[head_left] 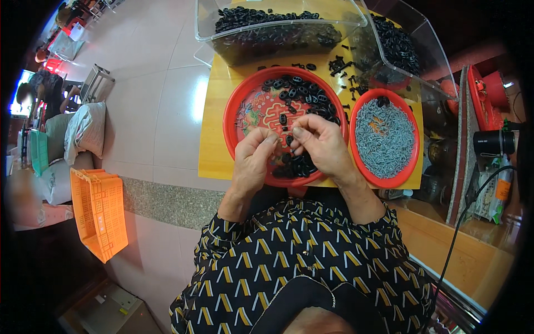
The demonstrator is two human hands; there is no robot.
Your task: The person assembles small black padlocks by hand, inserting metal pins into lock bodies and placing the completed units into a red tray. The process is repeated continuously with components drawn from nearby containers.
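My left hand (256,158) is above the red round tray (229,111), thumb and fingertips pinched together. Beside it my right hand (321,146) is pinched too, its fingertips a short gap from the left ones. Whatever is in either pinch is too small to make out. A small black piece (289,140) shows by the right fingertips; whether it is held I cannot tell. Black oval parts with two holes (317,100) lie along the tray's far and right side, and more black parts (297,165) are heaped at its near side. Several small screws (250,106) are scattered at its left.
Right of it, a smaller red tray (416,139) holds many silvery screws (384,139). Clear plastic bins (278,42) (439,55) of black parts stand at the back of the yellow table (214,156). Loose black pieces (342,67) lie between. An orange crate (100,211) stands on the floor at left.
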